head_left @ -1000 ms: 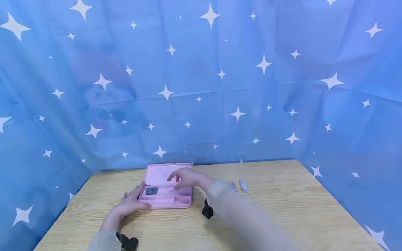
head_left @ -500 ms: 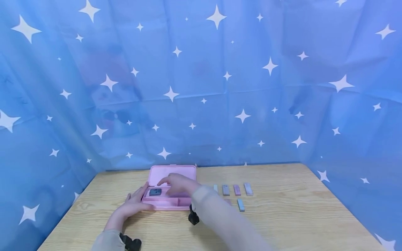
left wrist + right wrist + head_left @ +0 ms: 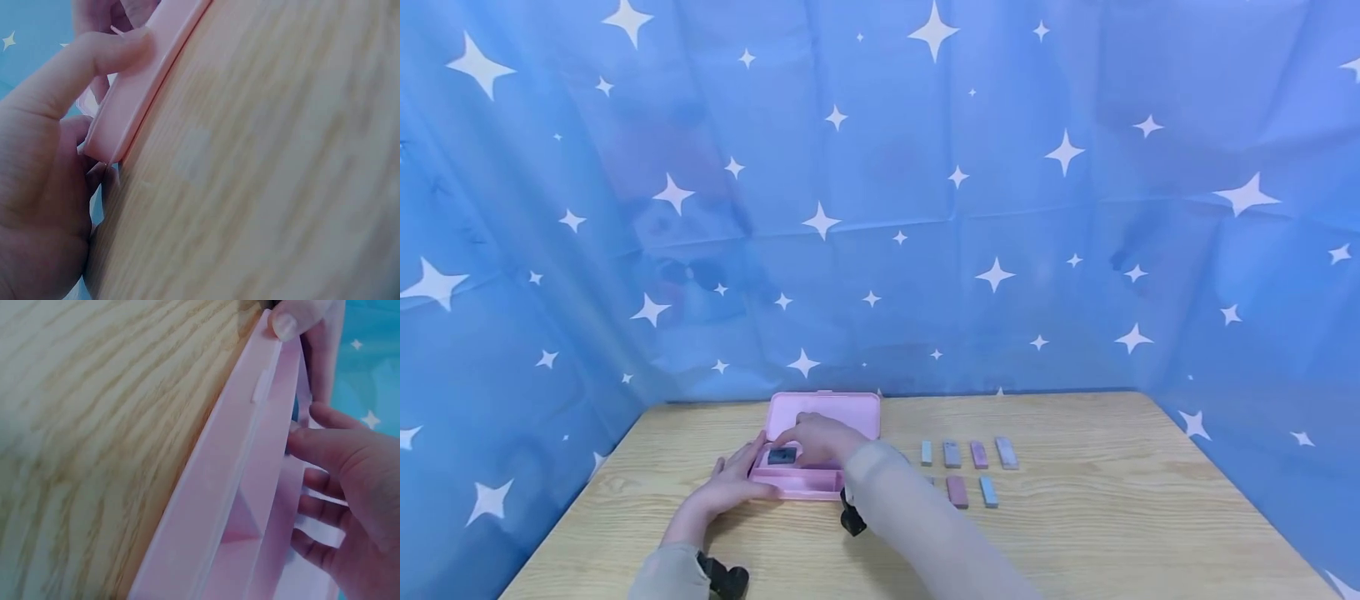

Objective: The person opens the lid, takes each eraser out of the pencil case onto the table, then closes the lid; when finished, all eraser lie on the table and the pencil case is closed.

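Observation:
A pink pencil case [image 3: 797,494] lies with its lid up near the table's back edge. My left hand [image 3: 727,483] grips its left end, thumb on the front wall [image 3: 125,103] and fingers round the side. In the case's rear compartment sits a small dark grey block [image 3: 782,456]. My right hand [image 3: 823,439] reaches in over the case from the right. Its index finger and thumb pinch the block, while its other fingers stay loosely bent. In the right wrist view the thumb [image 3: 319,445] covers most of the block [image 3: 294,419].
Right of the case, small flat blocks lie in two rows on the wooden table [image 3: 1112,517]: a mauve one [image 3: 957,492], a light blue one [image 3: 988,492], a lilac one [image 3: 1007,453] and others. My right sleeve hides part of that area. A starry blue curtain [image 3: 880,200] hangs behind.
My right hand has moved left and down over the case until its thumb and index finger are at the dark grey block. The left hand has kept its hold. The view has shifted slightly.

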Tool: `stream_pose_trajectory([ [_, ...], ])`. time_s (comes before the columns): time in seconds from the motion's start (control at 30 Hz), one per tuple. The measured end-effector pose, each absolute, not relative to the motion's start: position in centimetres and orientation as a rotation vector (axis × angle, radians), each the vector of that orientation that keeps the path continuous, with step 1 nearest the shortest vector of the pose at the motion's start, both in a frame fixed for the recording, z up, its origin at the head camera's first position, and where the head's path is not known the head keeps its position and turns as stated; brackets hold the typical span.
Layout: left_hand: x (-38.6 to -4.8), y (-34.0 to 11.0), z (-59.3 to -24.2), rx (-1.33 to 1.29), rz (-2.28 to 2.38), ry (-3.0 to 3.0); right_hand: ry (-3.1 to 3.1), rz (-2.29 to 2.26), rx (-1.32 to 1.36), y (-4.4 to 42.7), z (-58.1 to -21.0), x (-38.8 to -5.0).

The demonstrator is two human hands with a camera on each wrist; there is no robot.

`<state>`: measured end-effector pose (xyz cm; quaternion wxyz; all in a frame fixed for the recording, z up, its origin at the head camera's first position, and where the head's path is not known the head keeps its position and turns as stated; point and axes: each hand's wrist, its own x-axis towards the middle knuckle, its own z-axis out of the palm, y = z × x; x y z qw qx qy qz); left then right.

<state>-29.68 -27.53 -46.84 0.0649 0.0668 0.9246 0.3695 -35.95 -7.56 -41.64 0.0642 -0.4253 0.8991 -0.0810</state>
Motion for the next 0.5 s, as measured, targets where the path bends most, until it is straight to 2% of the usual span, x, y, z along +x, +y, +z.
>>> stream_pose_trajectory([
  [0.5, -29.86, -27.61, -46.95, 0.199, 1.12, 2.775, 2.772, -0.078, -1.202, -8.55, -42.52, -36.09],
])
